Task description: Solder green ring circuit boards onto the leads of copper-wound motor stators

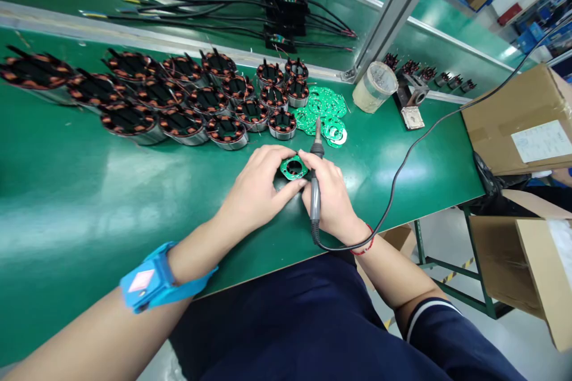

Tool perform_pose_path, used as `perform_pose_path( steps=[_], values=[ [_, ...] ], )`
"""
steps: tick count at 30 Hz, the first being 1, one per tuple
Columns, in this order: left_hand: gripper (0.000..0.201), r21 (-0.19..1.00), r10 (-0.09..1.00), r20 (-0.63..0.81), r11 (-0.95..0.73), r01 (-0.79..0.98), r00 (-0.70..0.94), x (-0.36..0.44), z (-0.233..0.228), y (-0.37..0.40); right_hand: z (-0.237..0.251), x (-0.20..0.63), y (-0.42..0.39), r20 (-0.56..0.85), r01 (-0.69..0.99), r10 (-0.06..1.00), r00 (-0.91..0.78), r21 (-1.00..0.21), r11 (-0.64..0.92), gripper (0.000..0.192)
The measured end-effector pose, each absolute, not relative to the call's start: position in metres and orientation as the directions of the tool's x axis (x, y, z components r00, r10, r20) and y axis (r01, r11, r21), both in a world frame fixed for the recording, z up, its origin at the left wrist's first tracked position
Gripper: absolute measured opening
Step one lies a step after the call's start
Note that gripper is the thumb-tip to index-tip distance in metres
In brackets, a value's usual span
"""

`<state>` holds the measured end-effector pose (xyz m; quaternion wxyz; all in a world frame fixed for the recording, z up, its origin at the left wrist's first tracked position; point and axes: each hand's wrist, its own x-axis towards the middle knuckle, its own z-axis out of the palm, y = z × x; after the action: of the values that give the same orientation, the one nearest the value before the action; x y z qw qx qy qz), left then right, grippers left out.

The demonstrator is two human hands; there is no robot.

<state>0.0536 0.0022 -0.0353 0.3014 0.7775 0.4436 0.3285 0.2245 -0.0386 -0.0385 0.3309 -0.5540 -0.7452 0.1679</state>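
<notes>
The left hand [257, 187] pinches a small green round circuit board [294, 168]. The right hand [329, 197] touches it too, fingers wrapped around a grey soldering iron [315, 184].

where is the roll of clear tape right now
The roll of clear tape stands on the green table, upper right of centre, between the pile of green ring circuit boards and a small metal fixture.

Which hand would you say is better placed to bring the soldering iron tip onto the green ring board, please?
Probably the right hand: it already grips the soldering iron beside the green ring board, while the left hand is occupied steadying that board.
</notes>
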Motion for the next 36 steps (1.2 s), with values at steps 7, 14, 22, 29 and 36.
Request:
perform_pose_path(
  steps=[7,14,22,29,36],
  values=[
    [0.034,0.690,0.873,0.213,-0.453,0.564,0.439,0.058,-0.027,0.003,-0.052,0.228,-0.032,0.348,0.589,0.937,0.039,-0.765,0.260,0.047],
    [0.045,0.681,0.878,0.196,-0.443,0.583,0.438,0.060,-0.031,0.008,-0.053,0.230,-0.031,0.202,0.463,0.979,0.008,-0.869,0.176,0.042],
    [0.071,0.691,0.862,0.158,-0.445,0.570,0.482,0.048,-0.040,0.012,-0.044,0.231,-0.028,0.286,0.559,0.954,-0.092,-0.778,0.287,0.050],
    [0.034,0.693,0.834,-0.072,-0.352,0.629,0.547,0.009,-0.021,0.023,-0.021,0.237,-0.006,0.249,0.603,0.842,-0.479,-0.603,0.522,0.056],
    [0.025,0.860,0.941,0.033,-0.198,0.471,0.336,0.024,-0.012,0.018,-0.031,0.224,-0.012,0.279,0.757,0.889,-0.362,-0.468,0.455,0.056]
  ],
)
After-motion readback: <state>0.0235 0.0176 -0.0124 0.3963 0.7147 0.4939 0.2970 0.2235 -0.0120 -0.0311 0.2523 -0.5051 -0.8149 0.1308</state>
